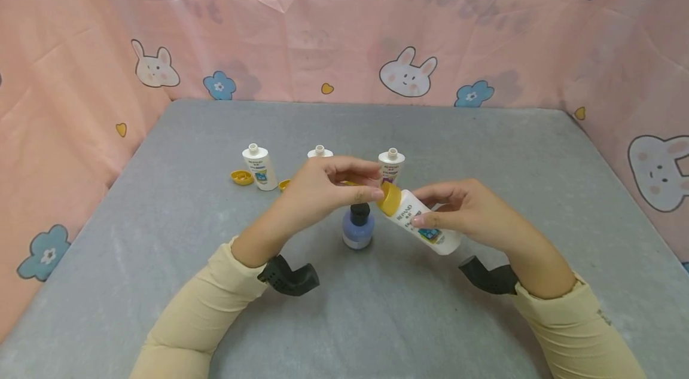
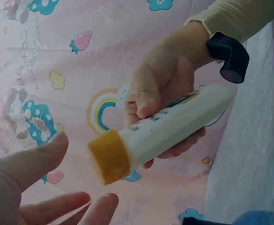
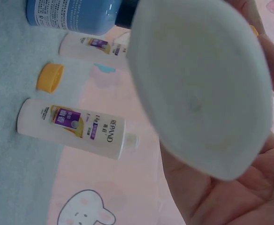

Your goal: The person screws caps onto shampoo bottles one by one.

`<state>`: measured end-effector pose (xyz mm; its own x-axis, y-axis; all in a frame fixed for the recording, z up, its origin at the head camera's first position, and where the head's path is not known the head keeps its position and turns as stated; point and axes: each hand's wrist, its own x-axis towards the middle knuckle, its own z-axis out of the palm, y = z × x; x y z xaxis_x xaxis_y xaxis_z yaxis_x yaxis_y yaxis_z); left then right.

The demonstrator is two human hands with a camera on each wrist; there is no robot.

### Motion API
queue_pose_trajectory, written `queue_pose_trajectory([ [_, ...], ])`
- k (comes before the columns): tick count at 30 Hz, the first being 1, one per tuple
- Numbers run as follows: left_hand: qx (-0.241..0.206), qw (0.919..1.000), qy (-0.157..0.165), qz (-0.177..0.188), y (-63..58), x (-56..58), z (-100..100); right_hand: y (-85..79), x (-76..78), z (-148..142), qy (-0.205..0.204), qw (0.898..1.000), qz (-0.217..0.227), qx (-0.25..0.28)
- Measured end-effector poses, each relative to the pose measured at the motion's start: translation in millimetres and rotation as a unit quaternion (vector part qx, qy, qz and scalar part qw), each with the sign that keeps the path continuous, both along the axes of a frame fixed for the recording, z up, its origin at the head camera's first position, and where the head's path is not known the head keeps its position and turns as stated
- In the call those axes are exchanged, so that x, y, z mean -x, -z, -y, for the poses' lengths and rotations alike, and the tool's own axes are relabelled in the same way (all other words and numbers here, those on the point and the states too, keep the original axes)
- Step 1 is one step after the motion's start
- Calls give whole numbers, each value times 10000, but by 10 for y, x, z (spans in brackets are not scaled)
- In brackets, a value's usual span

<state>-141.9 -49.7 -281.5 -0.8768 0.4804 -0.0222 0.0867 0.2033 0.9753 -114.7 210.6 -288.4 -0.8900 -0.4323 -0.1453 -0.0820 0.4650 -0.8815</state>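
Note:
My right hand [image 1: 476,211] holds a tilted white shampoo bottle [image 1: 406,216], thumb across its label and fingers behind. Its yellow cap [image 1: 390,199] is on and points up and to the left. Close to that cap is my left hand [image 1: 317,193]; in the left wrist view its thumb and fingers are spread and apart from the cap, with nothing between them. A blue-purple bottle [image 1: 357,231] with a black top stands upright just below the left hand. The right wrist view is largely filled by the base [image 3: 198,89] of the held bottle.
Three white bottles without caps stand farther back: one at left [image 1: 260,171], one in the middle [image 1: 320,152] mostly behind the left hand, one at right [image 1: 392,164]. Loose yellow caps lie near them, one at far left [image 1: 241,177]. Pink printed cloth surrounds the grey table [image 1: 377,319].

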Motion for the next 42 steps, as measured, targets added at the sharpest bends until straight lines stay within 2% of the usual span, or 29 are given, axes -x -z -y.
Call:
queue_pose_trajectory([
  [4,278,9996,10,-15,33,2,-53,-1,-12,13,8,10000,-55,-47],
  [10,230,9996,104,-119,68,-11,-85,-10,-16,25,-15,10000,-87,-45],
  [22,113,9996,252,-40,61,-29,-75,-9,-12,27,-6,9999,-107,-87],
  [34,130,9989,361,-279,65,-28,-79,-5,-21,22,-85,9996,-226,-145],
  [42,170,9986,415,-289,67,-29,-77,-4,-20,21,-87,9995,-224,-198],
])
